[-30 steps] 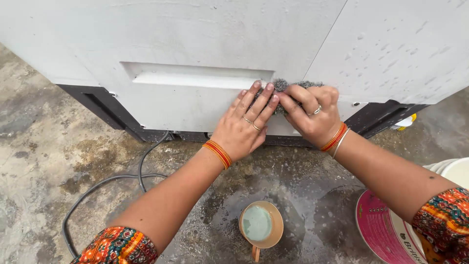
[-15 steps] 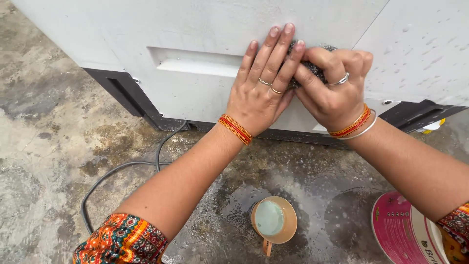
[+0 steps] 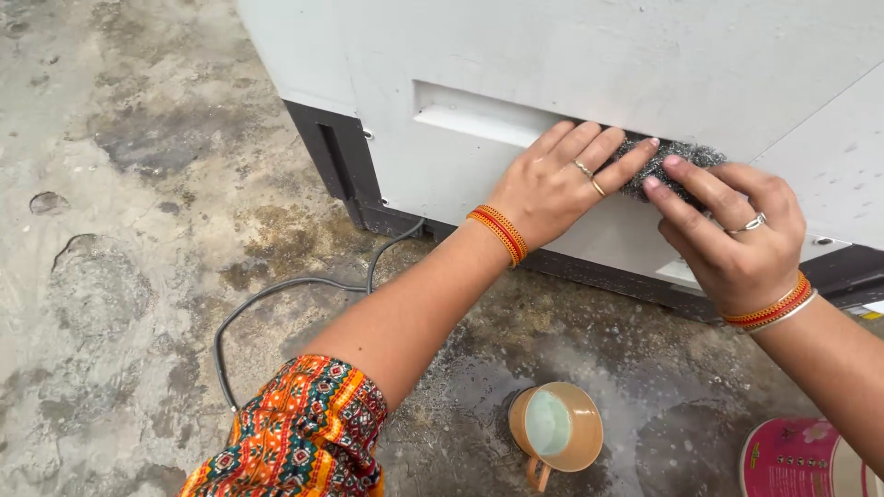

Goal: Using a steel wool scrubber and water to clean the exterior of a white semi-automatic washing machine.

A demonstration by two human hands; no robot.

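At about nine o'clock in my view I see only wet, stained concrete floor (image 3: pixel 110 276), and a grey cable (image 3: pixel 276 293) loops across it from near seven o'clock up toward the dark base (image 3: pixel 336 156) of the white appliance (image 3: pixel 571 55) that fills the top of the frame from eleven to two o'clock. A patterned orange sleeve (image 3: pixel 299 437) sits at six o'clock, and from it my left forearm runs up to the left hand (image 3: pixel 552 189), which wears orange bangles at the wrist and rings on two fingers. That hand lies flat and loose against the white panel just below a recessed slot (image 3: pixel 479 115), fingers stretched toward two o'clock, and its fingertips (image 3: pixel 640 152) press on the left edge of a grey steel-wool scrubber (image 3: pixel 677 161). The scrubber sits against the appliance wall at roughly one o'clock, sandwiched between the two sets of fingers. The right hand (image 3: pixel 732 235) comes in from four o'clock, also bangled and ringed, with its fingers curled over the scrubber's lower right side, gripping it against the panel. Below, at about five o'clock, an orange plastic mug (image 3: pixel 557 431) stands on the wet floor with pale, cloudy liquid inside it. Further right, at the four o'clock corner, I see the rim of a pink round container (image 3: pixel 792 460), cut off by the frame; I cannot tell what it holds.
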